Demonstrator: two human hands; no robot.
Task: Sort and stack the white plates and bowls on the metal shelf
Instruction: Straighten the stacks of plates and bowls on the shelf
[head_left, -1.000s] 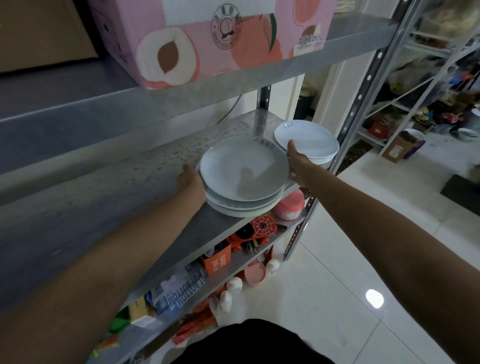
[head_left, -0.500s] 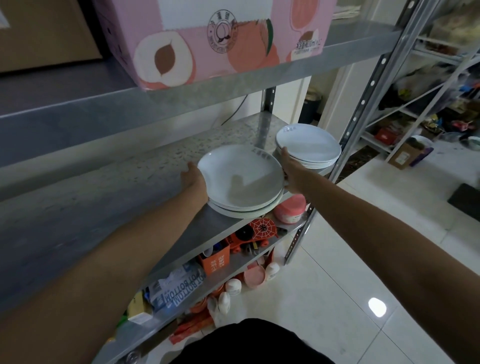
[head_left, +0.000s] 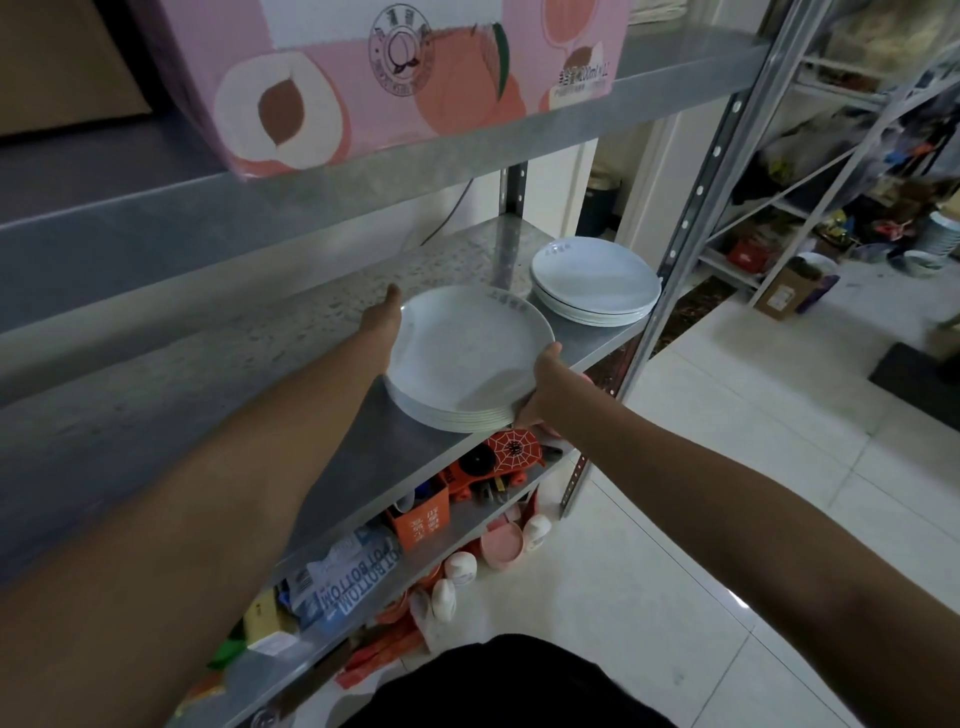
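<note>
A stack of several white plates (head_left: 467, 358) sits at the front edge of the metal shelf (head_left: 322, 322), tilted slightly. My left hand (head_left: 382, 319) presses against the stack's far left rim. My right hand (head_left: 543, 387) grips the stack's near right rim, thumb on top. A second stack of white plates (head_left: 597, 280) stands farther right on the same shelf, near the upright post (head_left: 691, 208), apart from both hands.
A pink peach-printed carton (head_left: 395, 78) rests on the shelf above. Lower shelves hold an orange box (head_left: 423, 519), a spider-web toy (head_left: 511, 449), bottles and pink bowls (head_left: 501, 543). White tiled floor (head_left: 727, 467) lies to the right, with more shelving beyond.
The nearer stack has tilted and my right hand has slid from its far right rim round to the near right edge. My left hand has shifted toward the back rim.
</note>
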